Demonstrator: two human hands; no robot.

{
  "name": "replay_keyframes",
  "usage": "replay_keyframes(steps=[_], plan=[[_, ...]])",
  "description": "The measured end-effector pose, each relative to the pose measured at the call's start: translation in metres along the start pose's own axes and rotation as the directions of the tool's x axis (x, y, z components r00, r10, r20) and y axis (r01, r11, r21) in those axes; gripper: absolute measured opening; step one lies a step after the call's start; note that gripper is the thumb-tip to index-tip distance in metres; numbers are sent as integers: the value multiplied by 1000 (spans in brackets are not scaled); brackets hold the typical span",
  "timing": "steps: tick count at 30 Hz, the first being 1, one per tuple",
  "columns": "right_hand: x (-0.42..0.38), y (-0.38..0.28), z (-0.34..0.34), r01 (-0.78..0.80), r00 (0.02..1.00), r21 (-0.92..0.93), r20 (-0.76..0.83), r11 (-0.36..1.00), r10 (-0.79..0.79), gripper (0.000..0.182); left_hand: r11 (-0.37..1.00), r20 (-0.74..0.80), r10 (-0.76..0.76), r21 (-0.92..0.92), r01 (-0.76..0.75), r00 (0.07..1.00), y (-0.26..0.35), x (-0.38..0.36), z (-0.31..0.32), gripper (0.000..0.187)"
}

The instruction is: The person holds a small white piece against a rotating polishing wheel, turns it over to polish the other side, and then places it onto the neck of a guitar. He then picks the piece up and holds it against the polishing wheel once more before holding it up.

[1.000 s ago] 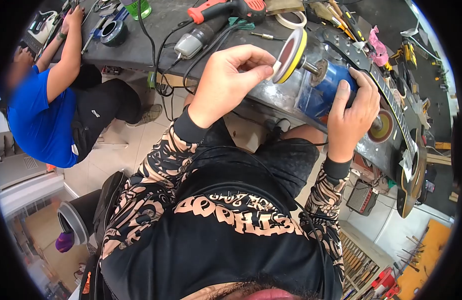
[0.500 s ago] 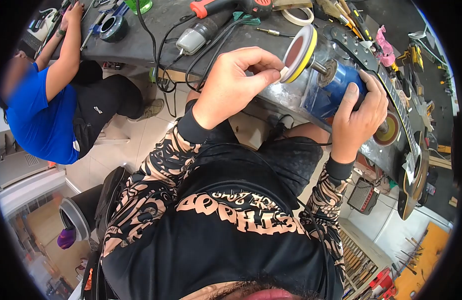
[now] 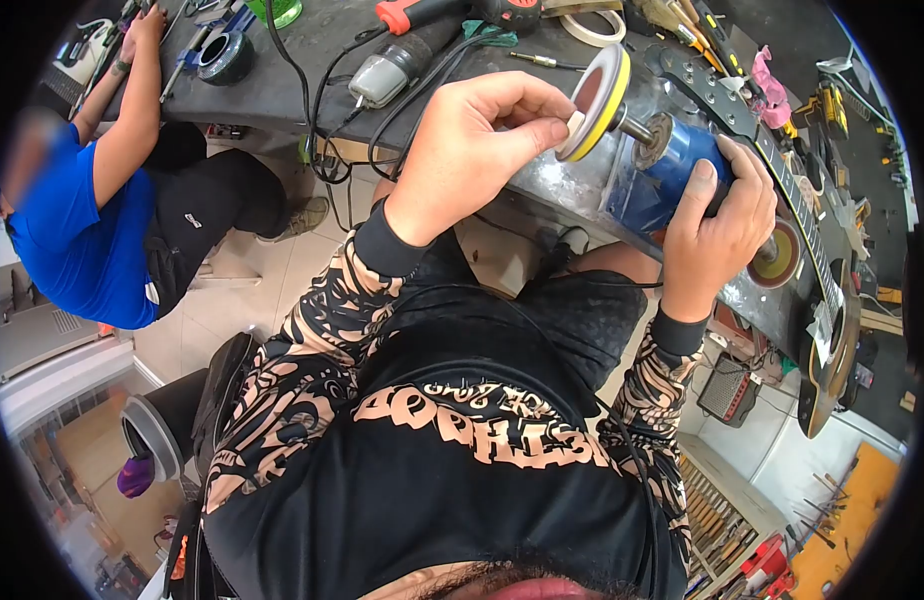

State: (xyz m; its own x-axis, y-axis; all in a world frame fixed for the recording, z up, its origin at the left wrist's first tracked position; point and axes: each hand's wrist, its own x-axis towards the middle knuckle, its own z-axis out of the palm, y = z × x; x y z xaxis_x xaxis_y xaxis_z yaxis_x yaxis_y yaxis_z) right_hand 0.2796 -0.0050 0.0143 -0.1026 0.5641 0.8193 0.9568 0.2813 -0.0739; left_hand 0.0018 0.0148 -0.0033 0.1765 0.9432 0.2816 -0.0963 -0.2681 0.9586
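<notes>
A small pale piece (image 3: 576,126) is pinched between the thumb and fingertips of my left hand (image 3: 472,150). It is right at the face of a reddish-brown sanding disc (image 3: 594,88) with a yellow edge. That disc sits on the shaft of a blue bench motor (image 3: 672,180). My right hand (image 3: 717,225) rests over the motor body, thumb on the near side and the other fingers across the top. On the motor's other end is a second round disc (image 3: 775,256), partly behind my right hand.
An electric guitar (image 3: 820,300) lies along the bench, right of the motor. A corded power tool (image 3: 390,75), looped cables and a tape roll (image 3: 594,28) lie beyond my left hand. A person in a blue shirt (image 3: 77,230) sits at left, arms on the bench (image 3: 282,95).
My left hand has shifted slightly up and right along the disc, and the pale piece shows more clearly. My right hand stays on the motor.
</notes>
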Motion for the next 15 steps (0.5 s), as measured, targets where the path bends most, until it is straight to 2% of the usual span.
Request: replay_keyframes(steps=[15], plan=[[-1,1,1,-5,1000,-5,-12,1000,4,30,989,-47,65,-127,-71,997,2,8,6,21]])
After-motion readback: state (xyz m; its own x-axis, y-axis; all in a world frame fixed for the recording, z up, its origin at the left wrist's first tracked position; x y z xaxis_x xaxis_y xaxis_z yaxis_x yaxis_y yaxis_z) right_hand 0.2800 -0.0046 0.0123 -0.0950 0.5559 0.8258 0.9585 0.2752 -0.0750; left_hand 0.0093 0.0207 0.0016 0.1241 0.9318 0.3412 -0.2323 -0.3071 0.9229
